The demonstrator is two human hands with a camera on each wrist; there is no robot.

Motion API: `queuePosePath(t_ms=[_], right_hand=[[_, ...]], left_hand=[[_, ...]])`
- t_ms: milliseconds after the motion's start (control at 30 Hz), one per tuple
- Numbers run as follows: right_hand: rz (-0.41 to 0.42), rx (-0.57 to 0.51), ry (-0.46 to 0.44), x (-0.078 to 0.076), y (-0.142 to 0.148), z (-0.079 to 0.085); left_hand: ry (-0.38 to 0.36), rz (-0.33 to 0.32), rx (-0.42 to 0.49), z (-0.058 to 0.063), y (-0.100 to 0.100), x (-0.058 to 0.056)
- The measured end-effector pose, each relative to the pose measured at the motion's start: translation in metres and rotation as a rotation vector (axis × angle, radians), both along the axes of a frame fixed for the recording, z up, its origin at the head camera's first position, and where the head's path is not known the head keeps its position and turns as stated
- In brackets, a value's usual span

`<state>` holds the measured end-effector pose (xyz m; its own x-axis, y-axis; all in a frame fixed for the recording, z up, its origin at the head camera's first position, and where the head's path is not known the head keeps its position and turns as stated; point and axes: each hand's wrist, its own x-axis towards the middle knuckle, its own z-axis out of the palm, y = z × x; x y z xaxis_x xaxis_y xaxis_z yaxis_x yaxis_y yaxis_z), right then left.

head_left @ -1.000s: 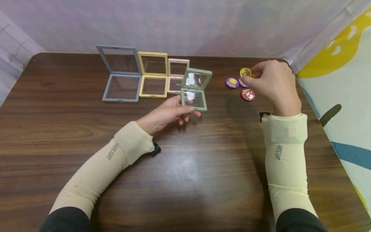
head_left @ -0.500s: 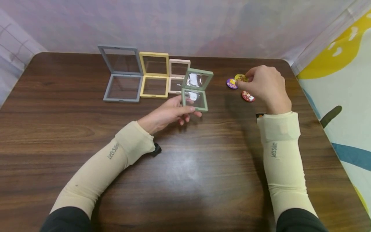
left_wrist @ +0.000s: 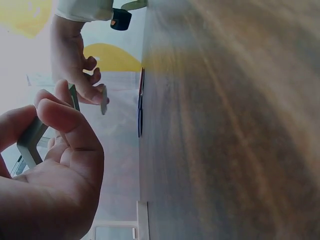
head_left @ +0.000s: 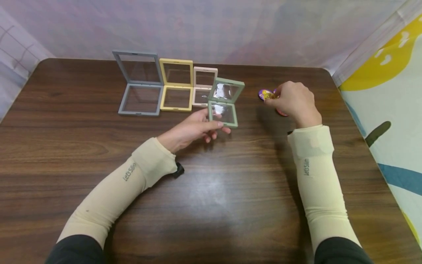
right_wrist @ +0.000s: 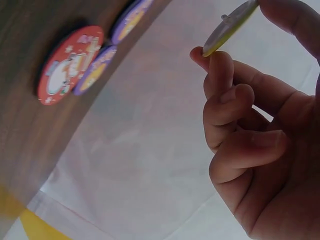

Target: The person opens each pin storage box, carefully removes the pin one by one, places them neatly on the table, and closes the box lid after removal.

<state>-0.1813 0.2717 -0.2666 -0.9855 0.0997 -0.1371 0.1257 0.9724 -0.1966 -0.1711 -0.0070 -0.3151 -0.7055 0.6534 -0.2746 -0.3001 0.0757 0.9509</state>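
In the head view my left hand (head_left: pixel 188 130) holds a small green hinged display frame (head_left: pixel 221 102) by its lower edge. Its two clear-film halves stand spread apart, the upper one tilted up. Between thumb and fingertips, my right hand (head_left: pixel 294 102) pinches a yellow round badge (right_wrist: pixel 231 29). The right wrist view shows it edge-on, clear of the table, with a small knob on its pale back. Below it on the table lie a red badge (right_wrist: pixel 70 65) and two purple badges, one nearer (right_wrist: pixel 94 71) and one farther (right_wrist: pixel 131 21). The right hand partly covers them in the head view.
Along the back of the wooden table (head_left: pixel 211 205) stand three more hinged frames, all spread apart: grey-blue (head_left: pixel 143 84), yellow (head_left: pixel 176 86) and pale pink (head_left: pixel 205 87). A pale curtain (head_left: pixel 211 29) hangs behind them. A patterned cloth (head_left: pixel 392 106) borders the right side.
My right hand has moved left and nearer to me with the yellow badge, passing over the others. My left hand and the green frame stay almost where they were.
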Motion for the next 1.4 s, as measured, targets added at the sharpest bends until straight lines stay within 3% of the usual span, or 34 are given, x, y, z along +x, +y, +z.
queuePosePath(t_ms=[567, 1400], right_hand=[[-0.003, 0.075, -0.083, -0.010, -0.001, -0.029], [0.012, 0.104, -0.205, -0.014, -0.005, -0.032]], left_hand=[[-0.046, -0.025, 0.008, -0.001, 0.001, 0.001], [-0.048, -0.045, 0.003, -0.003, -0.002, 0.001]])
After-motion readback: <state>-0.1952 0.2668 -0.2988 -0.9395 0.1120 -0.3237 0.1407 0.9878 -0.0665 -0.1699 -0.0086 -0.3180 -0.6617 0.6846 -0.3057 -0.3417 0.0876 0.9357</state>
